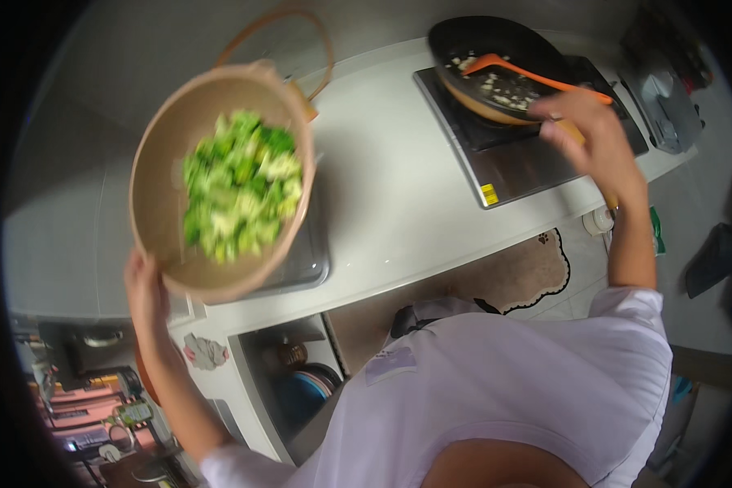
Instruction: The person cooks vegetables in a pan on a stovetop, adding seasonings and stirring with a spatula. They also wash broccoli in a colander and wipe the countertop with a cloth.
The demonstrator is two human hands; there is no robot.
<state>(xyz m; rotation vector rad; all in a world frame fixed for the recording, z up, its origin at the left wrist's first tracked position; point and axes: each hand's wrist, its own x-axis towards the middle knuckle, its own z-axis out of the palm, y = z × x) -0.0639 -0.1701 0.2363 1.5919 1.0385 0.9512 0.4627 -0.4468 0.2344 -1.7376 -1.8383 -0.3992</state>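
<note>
My left hand (146, 287) grips the lower left rim of a beige basin (158, 165), which is raised and tilted so its inside shows. Cut broccoli (244, 189) lies in it. Over on the right, my right hand (588, 131) is blurred above the yellowish handle (570, 129) of a dark wok (506, 39), thumb and fingers apart. The wok sits on a black cooktop (512, 171) and contains small pale chopped bits (506, 91). An orange spatula (524, 72) rests in it, its handle end by my right knuckles.
Behind the basin, a glass lid with an orange-brown rim (326, 46) leans at the wall. A clear tray (311, 262) sits under the basin on the white counter (384, 165). A grey cloth (206, 352) and a grey appliance (662, 104) stand at opposite sides. Below is a brown mat (494, 268).
</note>
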